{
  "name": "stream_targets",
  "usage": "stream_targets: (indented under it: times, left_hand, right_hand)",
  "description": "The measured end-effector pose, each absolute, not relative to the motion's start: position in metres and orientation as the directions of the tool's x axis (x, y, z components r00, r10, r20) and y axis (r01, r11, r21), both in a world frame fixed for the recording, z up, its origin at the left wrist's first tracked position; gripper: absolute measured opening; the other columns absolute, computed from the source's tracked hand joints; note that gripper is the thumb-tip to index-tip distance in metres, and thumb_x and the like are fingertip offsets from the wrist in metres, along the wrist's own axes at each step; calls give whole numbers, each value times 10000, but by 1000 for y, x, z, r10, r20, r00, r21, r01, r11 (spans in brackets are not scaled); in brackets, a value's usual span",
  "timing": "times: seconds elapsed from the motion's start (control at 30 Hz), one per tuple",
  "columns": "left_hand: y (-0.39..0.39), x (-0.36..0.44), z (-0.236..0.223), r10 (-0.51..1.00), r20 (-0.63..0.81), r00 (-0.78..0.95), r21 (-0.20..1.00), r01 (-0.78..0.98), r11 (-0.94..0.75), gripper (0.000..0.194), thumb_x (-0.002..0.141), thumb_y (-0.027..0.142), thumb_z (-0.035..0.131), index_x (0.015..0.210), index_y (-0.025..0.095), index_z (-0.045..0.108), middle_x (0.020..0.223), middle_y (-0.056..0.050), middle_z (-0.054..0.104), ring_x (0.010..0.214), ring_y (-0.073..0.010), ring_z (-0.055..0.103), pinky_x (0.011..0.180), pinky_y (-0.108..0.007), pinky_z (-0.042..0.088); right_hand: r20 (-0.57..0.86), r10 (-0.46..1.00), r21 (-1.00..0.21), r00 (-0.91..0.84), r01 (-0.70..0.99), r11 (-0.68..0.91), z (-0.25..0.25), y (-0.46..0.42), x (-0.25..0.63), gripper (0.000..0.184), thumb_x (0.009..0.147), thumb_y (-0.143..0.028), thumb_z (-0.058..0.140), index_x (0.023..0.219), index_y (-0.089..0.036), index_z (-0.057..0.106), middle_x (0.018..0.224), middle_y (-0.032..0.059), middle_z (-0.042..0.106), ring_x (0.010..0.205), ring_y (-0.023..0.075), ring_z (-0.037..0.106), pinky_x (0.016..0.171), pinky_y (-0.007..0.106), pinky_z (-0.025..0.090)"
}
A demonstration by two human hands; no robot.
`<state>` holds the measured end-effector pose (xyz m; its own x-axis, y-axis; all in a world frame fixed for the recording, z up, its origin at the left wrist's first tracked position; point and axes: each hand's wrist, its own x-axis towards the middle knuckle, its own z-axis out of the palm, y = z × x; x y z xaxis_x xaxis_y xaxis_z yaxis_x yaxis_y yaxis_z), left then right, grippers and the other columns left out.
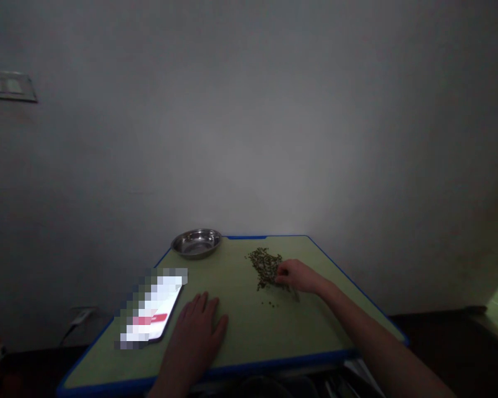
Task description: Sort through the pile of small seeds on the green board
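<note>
A loose spread of small dark seeds or beans lies on the pale green tabletop. My right hand is at the right edge of the spread, its fingers pinched together against the seeds. Anything between the fingertips is too small or too hidden to name. A faint narrow shape shows just under this hand, too blurred to identify. My left hand rests flat on the tabletop with fingers stretched out, holding nothing. Just left of it lies a lit phone or tablet, partly blurred out.
A shallow round steel bowl stands at the table's back left corner. Blue edging runs round the table, which stands close to a grey wall. A few stray seeds lie nearer to me. A plugged-in charger is low on the left wall.
</note>
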<state>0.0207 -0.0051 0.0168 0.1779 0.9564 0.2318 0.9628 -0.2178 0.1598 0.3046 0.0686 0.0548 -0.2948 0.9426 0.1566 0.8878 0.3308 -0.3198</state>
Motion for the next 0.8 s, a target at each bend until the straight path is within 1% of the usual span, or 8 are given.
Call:
stream_targets:
  times: [0.2, 0.33, 0.5, 0.8]
  left_hand:
    - [-4, 20, 15, 961, 214, 177, 130, 970, -207, 501, 875, 392, 388, 1279, 139, 544, 1418, -172, 480, 1333, -295, 418, 1104, -471, 318]
    - [-5, 20, 16, 963, 201, 181, 121, 971, -208, 513, 885, 404, 360, 1289, 140, 534, 1433, -167, 463, 1343, -290, 404, 1111, -460, 307]
    - [-5, 19, 14, 958, 221, 184, 128, 968, -215, 507, 876, 399, 381, 1283, 141, 541, 1422, -170, 477, 1339, -302, 408, 1106, -479, 314]
    - [-4, 18, 12, 956, 233, 177, 137, 967, -213, 489, 877, 383, 393, 1279, 150, 545, 1419, -165, 482, 1333, -301, 419, 1101, -483, 329]
  right_hand:
    - [183, 959, -306, -215, 915, 263, 55, 77, 306, 134, 797, -238, 607, 762, -175, 721, 760, 41, 710, 678, 147, 597, 578, 220, 341]
    - [174, 955, -320, -239, 904, 284, 59, 69, 306, 140, 799, -240, 605, 759, -167, 719, 733, 32, 702, 664, 138, 592, 578, 214, 347]
    - [158, 943, -332, -293, 883, 331, 58, 63, 294, 144, 786, -260, 619, 762, -173, 731, 723, 23, 701, 658, 136, 592, 566, 213, 345]
    - [165, 972, -274, -170, 938, 211, 55, 77, 302, 143, 798, -247, 607, 776, -173, 728, 782, 59, 714, 692, 156, 603, 570, 230, 331]
